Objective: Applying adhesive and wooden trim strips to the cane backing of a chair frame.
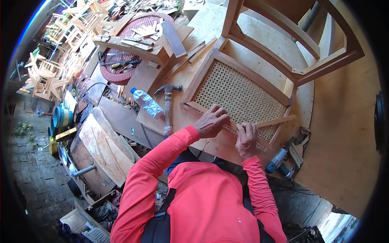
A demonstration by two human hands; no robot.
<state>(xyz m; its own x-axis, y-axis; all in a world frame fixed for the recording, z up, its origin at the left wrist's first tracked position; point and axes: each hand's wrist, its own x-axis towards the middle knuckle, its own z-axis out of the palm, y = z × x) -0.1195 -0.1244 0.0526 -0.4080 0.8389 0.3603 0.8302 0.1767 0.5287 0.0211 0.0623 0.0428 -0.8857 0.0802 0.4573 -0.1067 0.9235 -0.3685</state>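
Note:
A wooden chair frame (pixel 197 75) lies on the bench, with cane webbing (pixel 239 87) spread across its panel. My left hand (pixel 212 121) is at the panel's near rail, its fingers curled and pressed together; whatever lies under them is hidden. Just to the right, my right hand (pixel 247 139) is closed at the webbing's near edge. From its fingers a thin wooden strip (pixel 277 120) reaches rightward over the webbing; the hand appears to grip its near end. Short ends of cane show along the near right corner.
Left of the panel lie a claw hammer (pixel 168 107) and a plastic bottle (pixel 148 103). A blue power drill (pixel 276 161) sits by the bench's near edge at right, beside wood offcuts (pixel 297 154). Wood strips cover a red woven table (pixel 156 18). The chair's other frame part (pixel 300 77) rises at the far right.

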